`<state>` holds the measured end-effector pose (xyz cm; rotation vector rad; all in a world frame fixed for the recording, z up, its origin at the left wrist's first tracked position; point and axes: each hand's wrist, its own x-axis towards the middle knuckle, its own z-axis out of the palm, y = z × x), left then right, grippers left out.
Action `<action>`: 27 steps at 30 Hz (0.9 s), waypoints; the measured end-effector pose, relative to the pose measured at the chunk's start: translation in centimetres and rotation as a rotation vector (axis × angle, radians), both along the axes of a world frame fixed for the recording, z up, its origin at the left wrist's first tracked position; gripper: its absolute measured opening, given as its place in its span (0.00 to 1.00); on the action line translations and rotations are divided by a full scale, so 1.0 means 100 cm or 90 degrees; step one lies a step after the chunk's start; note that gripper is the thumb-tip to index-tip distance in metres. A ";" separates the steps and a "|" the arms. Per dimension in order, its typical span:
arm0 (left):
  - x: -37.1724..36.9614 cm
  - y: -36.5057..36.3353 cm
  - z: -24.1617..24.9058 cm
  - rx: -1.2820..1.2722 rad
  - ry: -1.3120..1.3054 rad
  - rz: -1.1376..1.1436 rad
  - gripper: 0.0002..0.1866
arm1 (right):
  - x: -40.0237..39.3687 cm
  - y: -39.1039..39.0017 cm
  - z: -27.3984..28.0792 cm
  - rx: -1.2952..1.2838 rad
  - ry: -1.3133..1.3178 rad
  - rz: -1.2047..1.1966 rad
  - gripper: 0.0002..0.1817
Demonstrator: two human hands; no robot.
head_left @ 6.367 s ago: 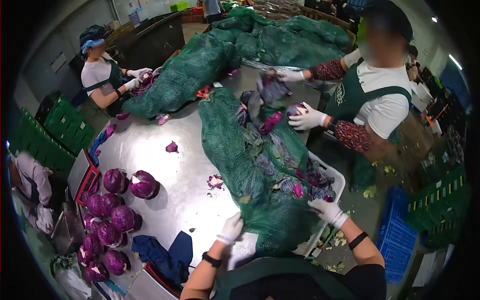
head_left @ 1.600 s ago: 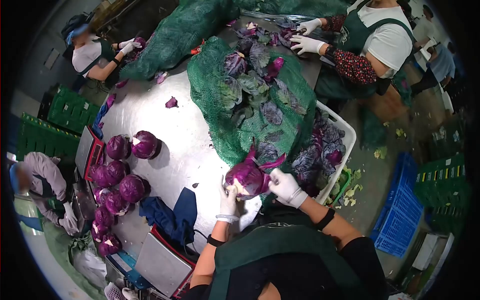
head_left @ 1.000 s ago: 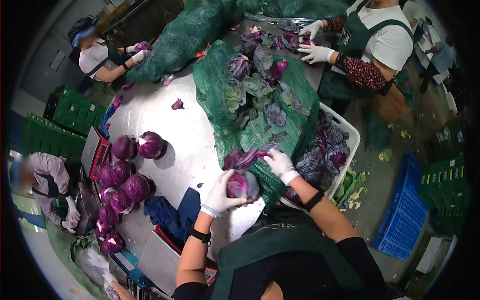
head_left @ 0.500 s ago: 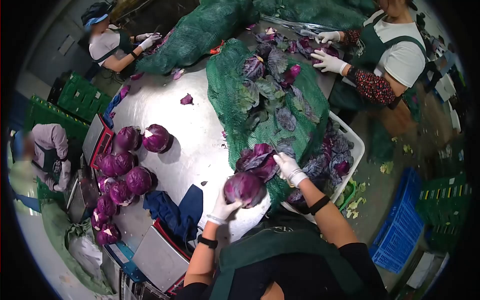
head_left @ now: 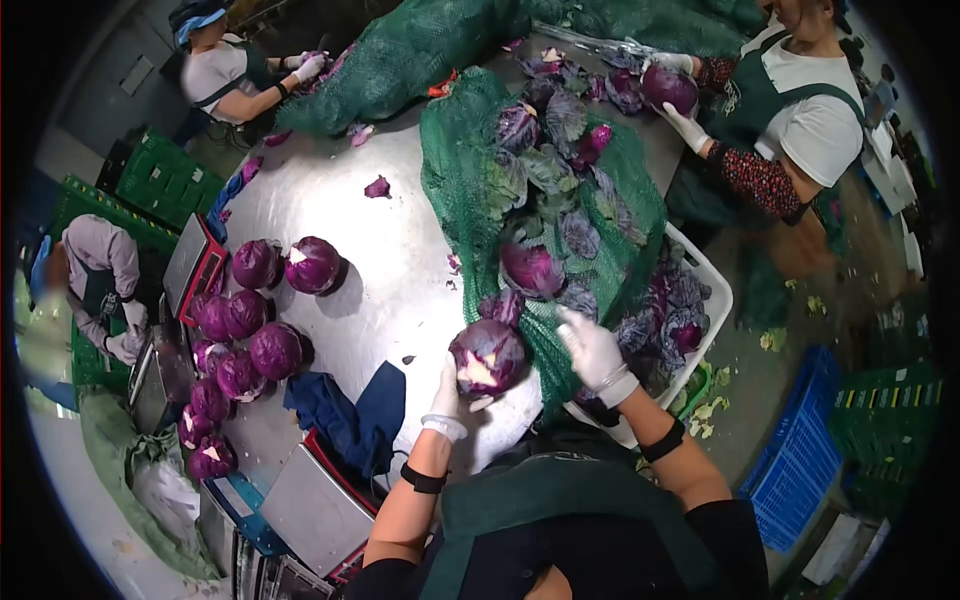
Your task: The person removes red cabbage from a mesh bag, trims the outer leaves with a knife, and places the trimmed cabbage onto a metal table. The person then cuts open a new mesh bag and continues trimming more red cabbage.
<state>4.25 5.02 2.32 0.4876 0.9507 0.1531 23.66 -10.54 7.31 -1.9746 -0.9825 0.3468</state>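
My gloved left hand [head_left: 449, 396] is wrapped round the left side and underside of a red cabbage [head_left: 494, 352], whose pale cut stem faces me. To the right of this cabbage, my gloved right hand [head_left: 594, 354] is open with its fingers stretched out, holding nothing. A purple leaf piece [head_left: 503, 306] overlaps the top of the held cabbage in this view. Beyond it, a large loose cabbage leaf [head_left: 534, 270] lies on the green mesh sack [head_left: 452, 210], among several other leaves.
Several red cabbages [head_left: 276, 350] are grouped on the metal table [head_left: 385, 265] to the left, near a blue cloth [head_left: 345, 415] and a scale [head_left: 312, 510]. A white bin [head_left: 722, 300] of leaves stands right. Co-workers are across the table; one holds a red cabbage [head_left: 670, 90].
My right hand has let go of a purple leaf, which now lies on the mesh sack. The cabbage in my left hand has turned, showing its stem. The right-hand co-worker has lifted a cabbage.
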 end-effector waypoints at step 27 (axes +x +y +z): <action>-0.021 0.045 -0.014 0.514 -0.157 -0.362 0.49 | 0.031 0.031 -0.085 -0.089 0.162 -0.130 0.26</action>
